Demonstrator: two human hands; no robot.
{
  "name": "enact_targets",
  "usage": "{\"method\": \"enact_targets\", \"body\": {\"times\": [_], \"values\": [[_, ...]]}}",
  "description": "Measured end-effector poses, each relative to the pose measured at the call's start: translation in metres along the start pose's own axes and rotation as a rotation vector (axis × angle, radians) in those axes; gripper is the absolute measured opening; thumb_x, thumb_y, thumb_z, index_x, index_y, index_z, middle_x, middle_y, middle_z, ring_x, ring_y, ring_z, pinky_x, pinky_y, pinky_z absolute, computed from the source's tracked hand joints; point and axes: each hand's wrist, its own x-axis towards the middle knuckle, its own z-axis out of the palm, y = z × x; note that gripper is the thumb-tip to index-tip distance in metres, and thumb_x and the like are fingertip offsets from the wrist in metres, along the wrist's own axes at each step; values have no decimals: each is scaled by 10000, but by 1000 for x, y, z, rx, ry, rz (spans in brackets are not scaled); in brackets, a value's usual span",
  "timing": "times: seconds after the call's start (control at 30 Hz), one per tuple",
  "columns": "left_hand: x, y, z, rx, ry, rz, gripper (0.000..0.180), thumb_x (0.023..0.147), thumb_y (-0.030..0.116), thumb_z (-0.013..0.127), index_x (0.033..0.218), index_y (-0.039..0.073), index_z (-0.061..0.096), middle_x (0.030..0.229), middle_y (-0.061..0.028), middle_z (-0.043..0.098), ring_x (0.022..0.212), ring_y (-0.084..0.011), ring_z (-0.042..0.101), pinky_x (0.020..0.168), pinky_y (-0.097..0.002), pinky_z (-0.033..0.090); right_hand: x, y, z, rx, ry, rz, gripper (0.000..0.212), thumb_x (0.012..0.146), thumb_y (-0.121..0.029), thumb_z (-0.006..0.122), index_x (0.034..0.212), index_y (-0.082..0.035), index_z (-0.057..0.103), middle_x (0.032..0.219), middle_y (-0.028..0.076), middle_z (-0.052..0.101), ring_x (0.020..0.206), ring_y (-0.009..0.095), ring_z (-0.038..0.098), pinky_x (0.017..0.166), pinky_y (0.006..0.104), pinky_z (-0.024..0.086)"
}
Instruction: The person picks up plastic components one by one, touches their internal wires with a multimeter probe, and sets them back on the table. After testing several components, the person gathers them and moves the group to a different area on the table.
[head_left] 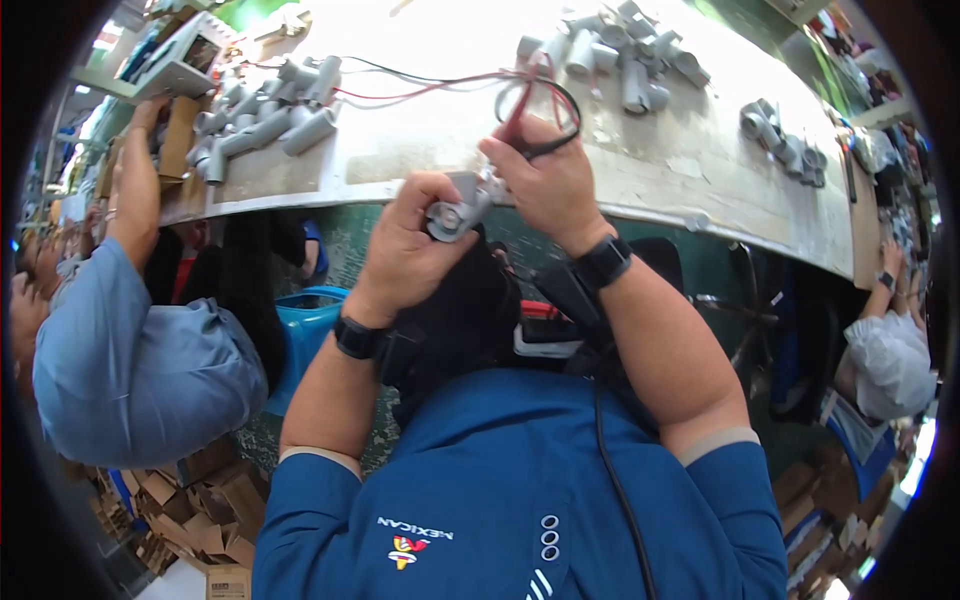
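In my left hand (408,240) is a grey tubular plastic fitting (462,212), its round open end facing down and left over the table's front edge. The fingers are wrapped round its body. My right hand (550,190) is closed on a pair of red and black wire leads (518,112), which loop above the knuckles and trail left across the table. The right fingertips are close to the fitting's upper end. Whether the lead tips touch it is hidden.
Grey fittings lie heaped on the white table (420,140): a left pile (270,115), a far pile (620,45) and a right group (785,145). A co-worker's blue sleeve (90,350) is at left beside a blue stool (308,320). Another co-worker (890,360) sits at right.
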Motion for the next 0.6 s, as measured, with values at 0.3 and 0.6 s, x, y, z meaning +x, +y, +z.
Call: {"method": "enact_targets", "body": {"times": [0.3, 0.6], "values": [[3, 4, 6, -36, -12, 25, 435, 841, -59, 760, 1189, 82, 540, 1025, -55, 619, 939, -144, 604, 861, -304, 513, -5, 3, 0, 119, -14, 92, 145, 972, -156, 765, 979, -23, 707, 746, 15, 677, 643, 87, 616, 577, 267, 475], [4, 11, 3, -7, -21, -6, 443, 852, -56, 754, 1212, 88, 541, 1046, -48, 616, 967, -146, 603, 881, -307, 510, -2, 2, 2, 109, -18, 89, 150, 985, -163, 761, 984, -23, 708, 749, 11, 677, 632, 77, 611, 557, 254, 470]]}}
